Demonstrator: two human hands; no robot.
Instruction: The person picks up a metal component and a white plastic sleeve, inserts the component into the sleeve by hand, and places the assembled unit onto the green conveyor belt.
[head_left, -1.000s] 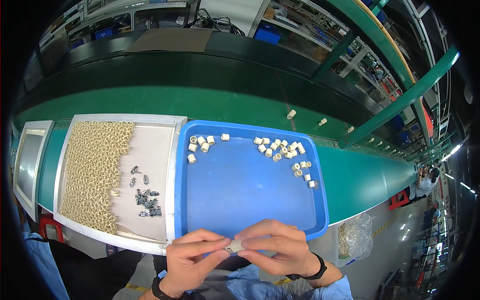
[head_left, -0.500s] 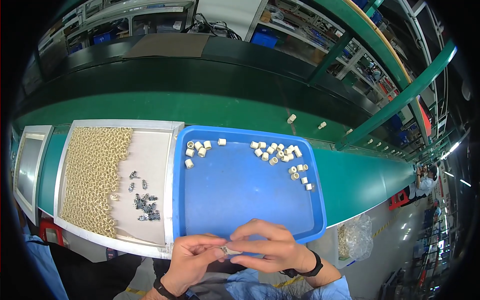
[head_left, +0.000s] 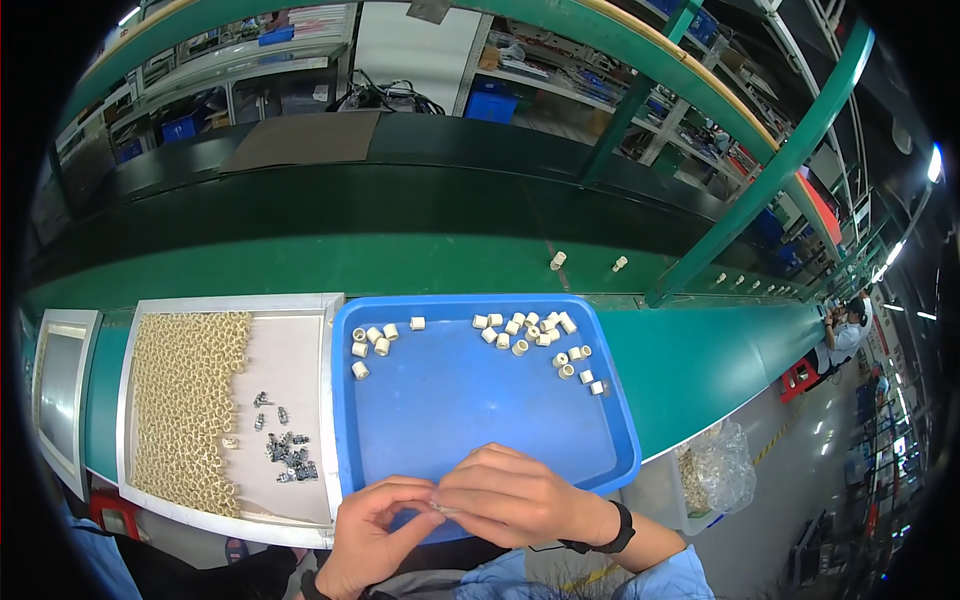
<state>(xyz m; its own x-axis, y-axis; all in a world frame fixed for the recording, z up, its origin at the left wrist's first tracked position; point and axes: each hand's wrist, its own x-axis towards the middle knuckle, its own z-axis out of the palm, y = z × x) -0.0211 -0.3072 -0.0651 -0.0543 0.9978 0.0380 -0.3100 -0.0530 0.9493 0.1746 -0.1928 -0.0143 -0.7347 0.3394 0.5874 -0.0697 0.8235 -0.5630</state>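
Observation:
Over the near edge of the blue tray (head_left: pixel 490 405), my left hand (head_left: pixel 375 530) and my right hand (head_left: pixel 515 500) meet. Their fingertips pinch one small whitish part (head_left: pixel 440 509) between them, mostly hidden by the fingers, so its exact kind does not show. Short cream-coloured cylindrical sleeves (head_left: pixel 520 346) lie scattered along the tray's far side, some upright, some on their sides. Left of the tray, a pale framed board (head_left: pixel 285 345) holds many tightly packed cream ring-like pieces (head_left: pixel 185 410). Beside them on the board sits a loose pile of small dark metal fittings (head_left: pixel 290 460).
The tray and board rest on a green bench (head_left: pixel 680 360). Several small cream parts (head_left: pixel 557 261) stand in a row along its far side. A green post (head_left: pixel 760 170) rises at right. Below the bench is a bin with a plastic bag (head_left: pixel 722 465). Another person (head_left: pixel 845 335) sits far right.
The view has tilted up, so the bench things appear lower. My right fingers have closed in over the small part, which is now more hidden. My hands remain together.

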